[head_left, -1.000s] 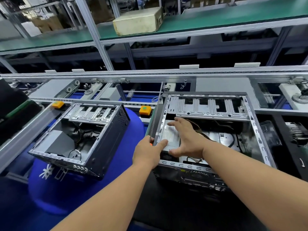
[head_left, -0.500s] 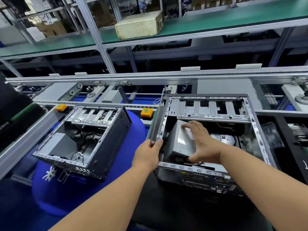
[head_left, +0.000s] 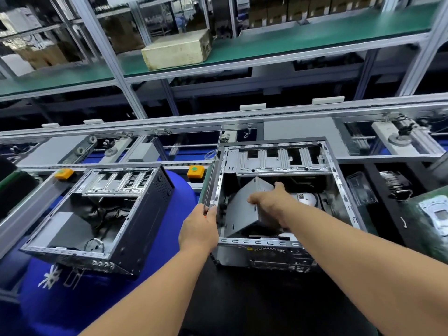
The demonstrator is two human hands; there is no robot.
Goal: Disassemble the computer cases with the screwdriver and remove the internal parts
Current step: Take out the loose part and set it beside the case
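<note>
An open computer case [head_left: 344,190] lies on its side in front of me, right of centre. Inside it a grey metal power supply box [head_left: 242,207] is tilted up on one edge. My right hand [head_left: 271,202] grips that box from the right, fingers curled over its top edge. My left hand [head_left: 201,226] holds the case's left rim at the near corner, with a small orange-tipped tool, partly hidden, in its fingers. A second open case [head_left: 101,214] sits to the left on a blue cushion [head_left: 169,238].
A conveyor rail [head_left: 242,117] runs behind the cases, with two orange buttons [head_left: 195,171] on it. A beige box [head_left: 177,50] stands on the green shelf above. Removed parts and a green circuit board [head_left: 431,214] lie at the right.
My right hand has tipped the power supply box up from flat to steeply tilted inside the right case. My left hand stays on the rim.
</note>
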